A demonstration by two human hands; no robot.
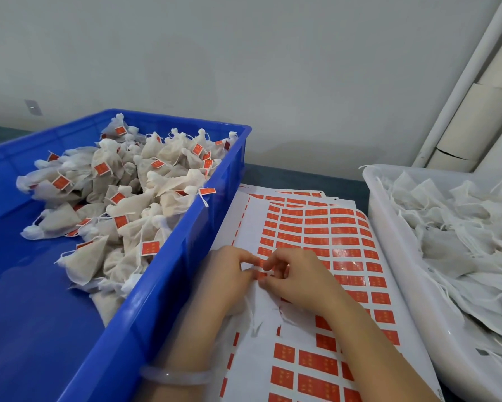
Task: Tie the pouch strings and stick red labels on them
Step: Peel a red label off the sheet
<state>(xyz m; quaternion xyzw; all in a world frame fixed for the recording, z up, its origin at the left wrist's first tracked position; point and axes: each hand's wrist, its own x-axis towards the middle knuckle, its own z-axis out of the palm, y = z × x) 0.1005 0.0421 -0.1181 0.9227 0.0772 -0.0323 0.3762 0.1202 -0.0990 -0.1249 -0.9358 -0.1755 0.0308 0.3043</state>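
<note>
Pouch [254,311] lies on the label sheet [345,242], just under both hands. Left hand [229,277] and right hand [299,281] pinch one small red label [262,275] between curled fingers [275,258]. Blue bin [168,274] of tied pouches [145,181] sits left of the sheet.

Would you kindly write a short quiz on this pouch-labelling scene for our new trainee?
1. True or false: the pouches in the blue bin bear red labels.
2. Where does the label sheet lie? A in the blue bin; B between it and the white bin; C on the floor.
3. Fill in: the left hand and right hand pinch a label over the ___.
Key: 1 true; 2 B; 3 sheet.
</note>
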